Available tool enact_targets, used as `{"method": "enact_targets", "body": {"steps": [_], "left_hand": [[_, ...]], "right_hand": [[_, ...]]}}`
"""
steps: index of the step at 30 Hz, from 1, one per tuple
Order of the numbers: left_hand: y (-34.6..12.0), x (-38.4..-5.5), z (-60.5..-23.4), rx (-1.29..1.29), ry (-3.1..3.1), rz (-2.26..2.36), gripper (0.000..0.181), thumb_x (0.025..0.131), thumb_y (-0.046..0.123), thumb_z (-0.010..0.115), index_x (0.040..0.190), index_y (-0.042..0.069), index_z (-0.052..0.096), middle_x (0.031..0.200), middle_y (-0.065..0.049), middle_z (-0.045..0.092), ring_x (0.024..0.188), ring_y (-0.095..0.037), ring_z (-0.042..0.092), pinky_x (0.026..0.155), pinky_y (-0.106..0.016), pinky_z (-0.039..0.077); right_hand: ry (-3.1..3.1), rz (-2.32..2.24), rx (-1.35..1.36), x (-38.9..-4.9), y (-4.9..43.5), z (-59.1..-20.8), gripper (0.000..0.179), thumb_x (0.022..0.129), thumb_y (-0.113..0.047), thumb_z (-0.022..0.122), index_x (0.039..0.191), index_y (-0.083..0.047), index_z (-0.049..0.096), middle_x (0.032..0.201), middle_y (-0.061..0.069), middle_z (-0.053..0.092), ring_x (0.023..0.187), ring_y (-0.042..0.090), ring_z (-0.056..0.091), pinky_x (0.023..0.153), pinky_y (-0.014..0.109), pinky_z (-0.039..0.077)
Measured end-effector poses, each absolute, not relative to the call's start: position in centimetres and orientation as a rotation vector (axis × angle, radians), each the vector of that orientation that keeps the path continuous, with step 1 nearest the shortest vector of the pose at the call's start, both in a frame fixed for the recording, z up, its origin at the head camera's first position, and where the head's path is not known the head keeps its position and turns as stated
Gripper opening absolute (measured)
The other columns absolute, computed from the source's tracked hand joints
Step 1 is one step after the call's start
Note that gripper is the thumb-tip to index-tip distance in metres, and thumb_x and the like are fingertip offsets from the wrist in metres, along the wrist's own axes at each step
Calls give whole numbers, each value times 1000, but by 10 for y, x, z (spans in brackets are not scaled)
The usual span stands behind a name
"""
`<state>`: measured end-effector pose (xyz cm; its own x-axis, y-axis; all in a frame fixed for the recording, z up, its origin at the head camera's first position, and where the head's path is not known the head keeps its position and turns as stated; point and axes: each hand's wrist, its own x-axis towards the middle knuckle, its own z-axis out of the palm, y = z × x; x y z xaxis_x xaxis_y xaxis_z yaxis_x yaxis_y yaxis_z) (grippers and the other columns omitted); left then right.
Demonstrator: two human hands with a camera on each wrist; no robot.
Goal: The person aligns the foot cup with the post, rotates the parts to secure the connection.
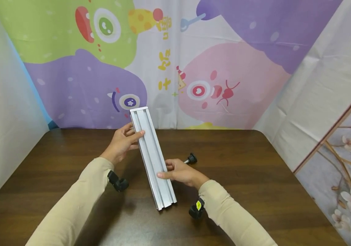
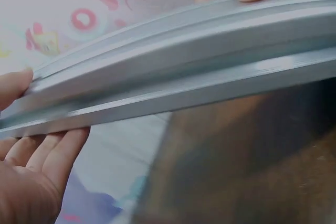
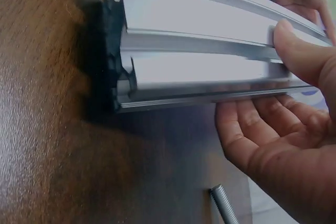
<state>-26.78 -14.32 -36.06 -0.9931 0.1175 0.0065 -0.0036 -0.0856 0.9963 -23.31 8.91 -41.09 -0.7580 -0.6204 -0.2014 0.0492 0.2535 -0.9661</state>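
Observation:
A long silver aluminium extrusion profile (image 1: pixel 151 150) with lengthwise grooves is tilted over the table, its far end raised. My left hand (image 1: pixel 121 141) grips its left edge near the upper end, thumb on the grooved face and fingers underneath. Lower down, my right hand (image 1: pixel 183 171) pinches the opposite edge, thumb on top, fingers beneath. In the right wrist view the profile's near end (image 3: pixel 118 51) shows its slotted cross-section. Just beyond my right hand lies a bolt with a black knob (image 1: pixel 192 158); its threaded shaft (image 3: pixel 224 204) shows below that hand in the right wrist view.
The dark wooden table (image 1: pixel 243 191) has rounded far corners. Behind it hangs a curtain (image 1: pixel 163 112) with cartoon monsters; pale fabric (image 1: pixel 6 102) closes off the left, and a flower-patterned panel (image 1: pixel 341 164) stands at the right. Black camera mounts (image 1: pixel 118 182) sit on both wrists.

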Motion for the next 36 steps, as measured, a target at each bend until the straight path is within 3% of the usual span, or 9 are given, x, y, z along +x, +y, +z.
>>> {"method": "enact_targets", "body": {"steps": [5,13,20,29,36], "left_hand": [[-139,-263,-334,184,2207,2164,68,93,19,64,150,8,28,140,-20,49,93,-10,65,80,-33,57],[-133,-258,-314,344,2317,2157,65,91,18,67,148,11,34,139,-18,51,105,-16,63,78,-32,57],[-130,-254,-307,443,2369,2140,68,92,16,66,149,9,31,142,-17,48,119,-35,55,76,-28,56],[-127,-247,-303,661,2450,2105,62,91,13,66,146,9,38,137,-18,53,115,-36,59,88,-34,54],[-126,-241,-304,827,2440,2097,62,90,8,66,145,7,38,135,-18,55,112,-36,61,86,-32,54]], "right_hand": [[2107,-1543,-572,-230,86,-407,52,92,-15,66,135,5,46,130,21,57,118,29,56,98,42,47],[2219,-1641,-602,-230,78,-403,50,89,-14,69,131,5,49,125,19,60,115,27,58,95,40,50],[2354,-1622,-619,-230,75,-403,51,86,-18,73,129,2,53,122,17,63,113,29,60,93,41,50],[2395,-1689,-629,-233,72,-404,44,83,-8,75,122,2,57,111,18,68,105,31,65,87,38,54],[2435,-1701,-624,-232,74,-402,45,80,-12,78,120,-3,61,105,13,70,95,23,69,80,30,56]]}}
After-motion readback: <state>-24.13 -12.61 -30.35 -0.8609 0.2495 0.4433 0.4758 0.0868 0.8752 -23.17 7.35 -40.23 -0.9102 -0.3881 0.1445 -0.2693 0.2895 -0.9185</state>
